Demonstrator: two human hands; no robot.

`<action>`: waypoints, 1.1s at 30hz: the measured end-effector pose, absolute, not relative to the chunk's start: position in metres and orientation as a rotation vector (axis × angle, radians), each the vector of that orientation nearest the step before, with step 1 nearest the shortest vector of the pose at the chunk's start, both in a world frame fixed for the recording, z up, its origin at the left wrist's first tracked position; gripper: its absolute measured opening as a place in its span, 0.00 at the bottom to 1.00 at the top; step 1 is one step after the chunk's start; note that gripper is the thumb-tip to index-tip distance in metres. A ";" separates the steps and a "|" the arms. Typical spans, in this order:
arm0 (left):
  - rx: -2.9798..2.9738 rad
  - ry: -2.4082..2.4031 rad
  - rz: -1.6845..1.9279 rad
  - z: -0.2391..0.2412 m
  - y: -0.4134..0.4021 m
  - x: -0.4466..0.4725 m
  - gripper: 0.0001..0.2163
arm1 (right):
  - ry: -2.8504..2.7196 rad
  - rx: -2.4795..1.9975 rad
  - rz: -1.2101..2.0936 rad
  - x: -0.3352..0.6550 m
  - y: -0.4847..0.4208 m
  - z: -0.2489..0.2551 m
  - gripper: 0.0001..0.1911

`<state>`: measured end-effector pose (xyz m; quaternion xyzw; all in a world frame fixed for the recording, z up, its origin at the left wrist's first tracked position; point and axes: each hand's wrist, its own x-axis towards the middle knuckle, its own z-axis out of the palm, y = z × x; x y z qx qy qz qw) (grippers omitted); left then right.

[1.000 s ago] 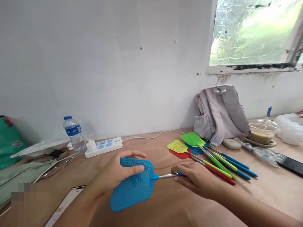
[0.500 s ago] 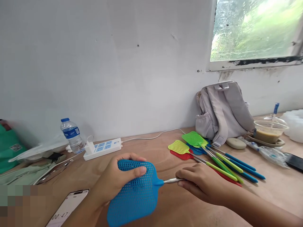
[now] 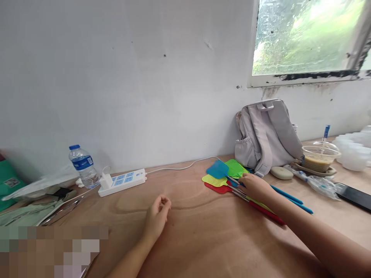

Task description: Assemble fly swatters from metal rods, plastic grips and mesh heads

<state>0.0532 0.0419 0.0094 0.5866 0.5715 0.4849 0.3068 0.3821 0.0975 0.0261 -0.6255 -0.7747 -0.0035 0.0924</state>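
My right hand is closed on the metal shaft of a blue fly swatter, its head blurred and pointing left above a pile of other swatters. In that pile I see a yellow swatter, a red swatter and a green swatter. Their shafts and grips run toward the lower right, partly hidden under my right hand and forearm. Over the middle of the table my left hand is loosely curled, thumb near the fingertips, with nothing in it.
Along the wall stand a water bottle, a white power strip and a grey backpack. At right are a round beige case, a drink cup, a dark phone and white containers on the wooden table.
My left hand has let go of the blue swatter's head. My right hand has carried that swatter right and away from me, over the pile. The view has shifted slightly right.
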 end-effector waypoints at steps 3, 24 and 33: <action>2.019 1.632 1.011 0.003 0.035 0.058 0.05 | -2.229 -1.950 0.024 0.390 0.102 0.016 0.08; 2.611 1.441 0.241 0.012 -0.047 0.103 0.07 | -2.795 -1.033 0.094 0.265 0.003 -0.008 0.08; 2.665 1.340 0.239 0.014 -0.041 0.095 0.06 | -2.815 -1.023 0.072 0.266 0.005 -0.007 0.08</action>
